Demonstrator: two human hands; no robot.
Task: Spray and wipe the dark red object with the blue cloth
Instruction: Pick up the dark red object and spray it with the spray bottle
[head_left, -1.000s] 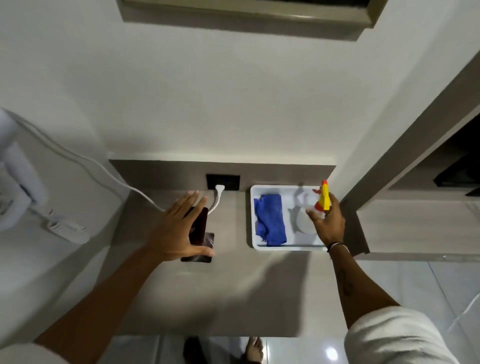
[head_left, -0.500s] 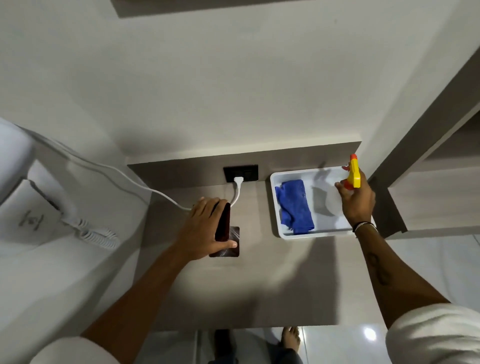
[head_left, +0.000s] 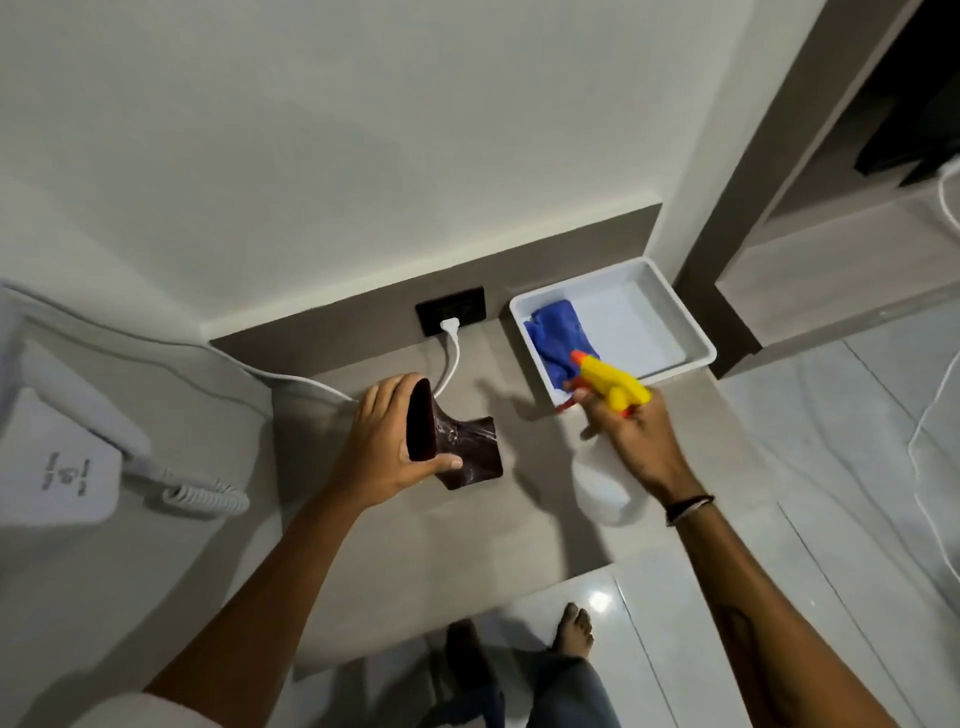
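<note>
The dark red object (head_left: 457, 447), a marbled piece with a wide round top and a flared square base, is tilted above the grey counter (head_left: 415, 561). My left hand (head_left: 387, 444) grips its top rim. My right hand (head_left: 631, 436) holds a white spray bottle (head_left: 602, 488) by its yellow and orange trigger head (head_left: 610, 384), nozzle aimed left toward the dark red object. The blue cloth (head_left: 556, 332) lies crumpled in the left part of a white tray (head_left: 685, 327) at the back right of the counter.
A black wall socket (head_left: 451, 310) holds a white plug with a cable (head_left: 452, 358) trailing left behind the dark red object. A white wall-mounted device with a coiled cord (head_left: 205, 499) is on the left. My feet stand on the glossy tiled floor (head_left: 831, 493) below.
My right hand lifted the spray bottle out of the tray and brought it toward the dark red object. My left hand raised and tilted the dark red object off the counter.
</note>
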